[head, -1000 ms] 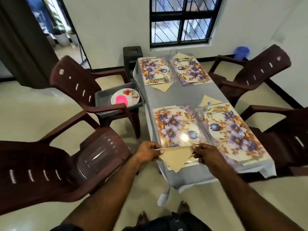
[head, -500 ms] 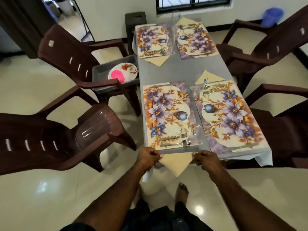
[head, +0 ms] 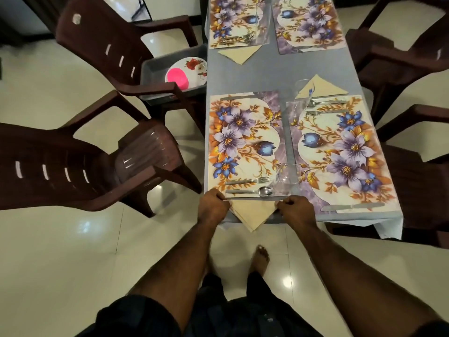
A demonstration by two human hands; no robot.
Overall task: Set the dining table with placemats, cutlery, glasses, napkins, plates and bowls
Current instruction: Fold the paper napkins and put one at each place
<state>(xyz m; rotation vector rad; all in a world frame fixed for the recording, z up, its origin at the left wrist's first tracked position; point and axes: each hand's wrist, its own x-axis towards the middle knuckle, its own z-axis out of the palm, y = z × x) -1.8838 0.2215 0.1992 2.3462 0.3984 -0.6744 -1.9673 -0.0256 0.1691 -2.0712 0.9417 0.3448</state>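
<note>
The left hand [head: 213, 207] and right hand [head: 295, 210] each pinch an upper corner of the folded napkin [head: 252, 214] at the table's [head: 279, 74] near edge; its long edge runs hand to hand along the placemat [head: 243, 142], its point overhanging towards the person; neither hand is nearer.

Napkin [head: 254, 214] lies between the fingers [head: 222, 196] of both hands at the surface [head: 272, 71] edge; spoon [head: 252, 191] and fork [head: 247, 181] just beyond, on the placemat [head: 243, 142]; glass [head: 286, 175] beyond the right fingers.
</note>
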